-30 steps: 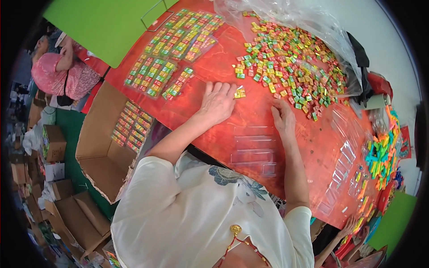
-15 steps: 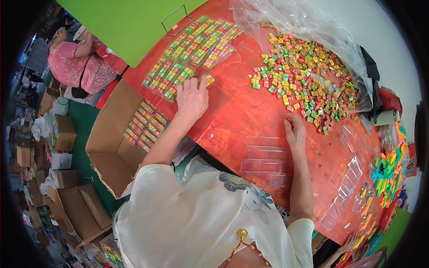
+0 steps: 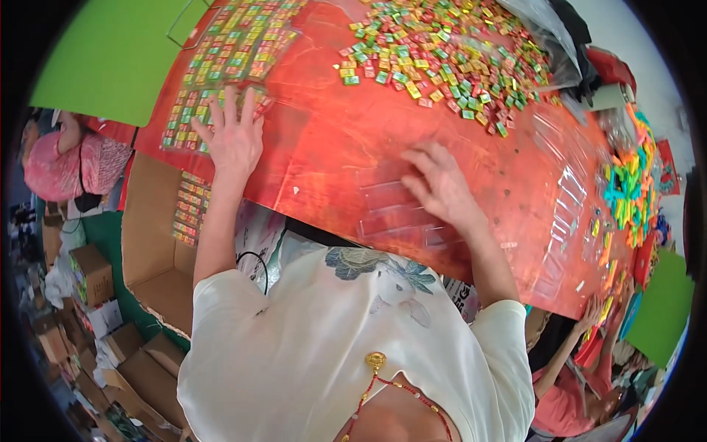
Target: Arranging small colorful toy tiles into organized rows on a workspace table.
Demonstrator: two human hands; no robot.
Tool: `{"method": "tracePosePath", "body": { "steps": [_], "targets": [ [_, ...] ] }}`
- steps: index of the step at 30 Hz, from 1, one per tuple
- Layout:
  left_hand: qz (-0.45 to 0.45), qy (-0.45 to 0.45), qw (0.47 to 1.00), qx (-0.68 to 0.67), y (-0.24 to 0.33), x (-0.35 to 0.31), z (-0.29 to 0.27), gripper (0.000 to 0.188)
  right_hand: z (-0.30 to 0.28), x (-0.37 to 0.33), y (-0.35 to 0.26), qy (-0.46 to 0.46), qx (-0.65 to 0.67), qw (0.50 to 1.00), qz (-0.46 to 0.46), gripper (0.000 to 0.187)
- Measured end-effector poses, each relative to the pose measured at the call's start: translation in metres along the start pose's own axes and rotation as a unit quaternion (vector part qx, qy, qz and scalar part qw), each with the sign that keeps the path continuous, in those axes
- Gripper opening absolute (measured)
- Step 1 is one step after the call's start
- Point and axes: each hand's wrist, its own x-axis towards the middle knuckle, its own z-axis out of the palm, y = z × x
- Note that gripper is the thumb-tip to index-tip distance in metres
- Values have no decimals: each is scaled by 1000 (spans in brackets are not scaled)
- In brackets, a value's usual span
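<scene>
My left hand lies with fingers spread on the near end of the filled clear trays, which hold rows of small red, green and yellow wrapped pieces. At its fingertips is a tray with a few red and yellow pieces, partly hidden by the fingers. My right hand hovers over the empty clear plastic trays near the table's front edge, fingers apart and slightly bent. Nothing shows between its fingers. It covers part of those trays.
A heap of loose wrapped pieces spreads over the red table. More clear trays lie to the right, beyond them colourful plastic toys. A cardboard box with filled trays stands left. Other people sit at both sides.
The view has shifted, so the table appears further left and up. My left hand has spread its fingers on the filled trays. My right hand has moved left over the empty clear trays.
</scene>
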Motion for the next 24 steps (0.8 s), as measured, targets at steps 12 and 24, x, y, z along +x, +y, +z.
{"method": "tracePosePath", "body": {
  "steps": [12, 24],
  "targets": [
    [154, -85, 910, -376, 114, 6, -40, 61, 16, -28, -17, -18, -167, 986, 0, 47],
    [222, -112, 885, -393, 196, 70, -21, 61, 8, 44, 56, 132, -226, 959, 105, 48]
  ]
}}
